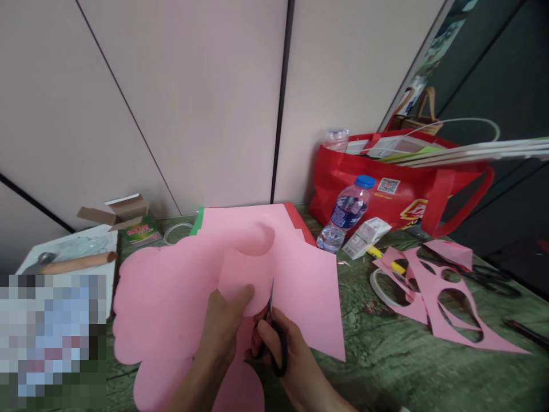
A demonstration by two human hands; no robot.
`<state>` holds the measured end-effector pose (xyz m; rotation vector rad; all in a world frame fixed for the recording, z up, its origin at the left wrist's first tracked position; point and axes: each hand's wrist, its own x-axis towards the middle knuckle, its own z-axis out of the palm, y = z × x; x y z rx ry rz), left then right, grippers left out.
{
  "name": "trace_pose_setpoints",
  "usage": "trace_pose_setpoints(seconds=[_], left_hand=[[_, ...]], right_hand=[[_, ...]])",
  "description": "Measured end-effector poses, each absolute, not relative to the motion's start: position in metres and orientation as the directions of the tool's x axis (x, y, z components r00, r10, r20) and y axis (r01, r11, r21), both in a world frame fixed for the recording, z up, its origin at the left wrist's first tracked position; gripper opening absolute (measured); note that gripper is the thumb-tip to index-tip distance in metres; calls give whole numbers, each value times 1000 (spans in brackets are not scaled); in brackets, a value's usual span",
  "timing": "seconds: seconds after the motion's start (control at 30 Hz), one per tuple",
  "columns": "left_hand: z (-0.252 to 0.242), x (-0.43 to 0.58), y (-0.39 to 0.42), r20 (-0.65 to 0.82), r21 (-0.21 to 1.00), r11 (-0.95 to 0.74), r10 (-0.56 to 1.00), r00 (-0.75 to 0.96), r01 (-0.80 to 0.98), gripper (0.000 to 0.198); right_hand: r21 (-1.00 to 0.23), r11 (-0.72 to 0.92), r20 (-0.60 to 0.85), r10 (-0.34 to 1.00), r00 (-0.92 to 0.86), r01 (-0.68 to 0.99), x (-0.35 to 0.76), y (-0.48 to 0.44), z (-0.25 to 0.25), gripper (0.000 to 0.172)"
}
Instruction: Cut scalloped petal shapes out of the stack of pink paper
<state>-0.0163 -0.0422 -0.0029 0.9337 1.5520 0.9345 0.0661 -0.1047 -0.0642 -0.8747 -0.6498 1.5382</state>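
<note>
My left hand (223, 332) pinches a large pink paper sheet (171, 286) with curved cut edges, thumb on top, holding it up over the table. My right hand (291, 360) grips black-handled scissors (274, 332), whose blades point up into the pink sheet at its middle. Both hands are close together at the bottom centre of the view.
Pink paper scraps (441, 292) with cut-out holes lie at right beside a tape ring (381, 286), a yellow pen (386, 258) and black scissors (489, 277). A water bottle (347, 214), a small carton (364, 237) and a red bag (403, 189) stand behind. An open cardboard box (124, 217) and a white tray (72, 252) sit left.
</note>
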Motion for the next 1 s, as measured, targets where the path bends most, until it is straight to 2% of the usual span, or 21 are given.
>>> trace_pose_setpoints(seconds=[0.37, 0.47, 0.6, 1.0], left_hand=[[-10, -18, -42, -398, 915, 403, 912, -104, 30, 13], [-10, -18, -42, -401, 915, 404, 913, -82, 24, 15], [-7, -16, -43, -411, 906, 422, 900, -143, 48, 15], [-14, -18, -41, -427, 904, 427, 897, -116, -20, 15]], right_hand=[[-803, -128, -158, 987, 1, -582, 63, -105, -65, 31], [-776, -156, -202, 979, 6, -612, 62, -105, -67, 31], [-735, -181, -242, 970, 5, -653, 59, -105, -68, 31], [-731, -156, -202, 979, -8, -665, 60, -106, -64, 29]])
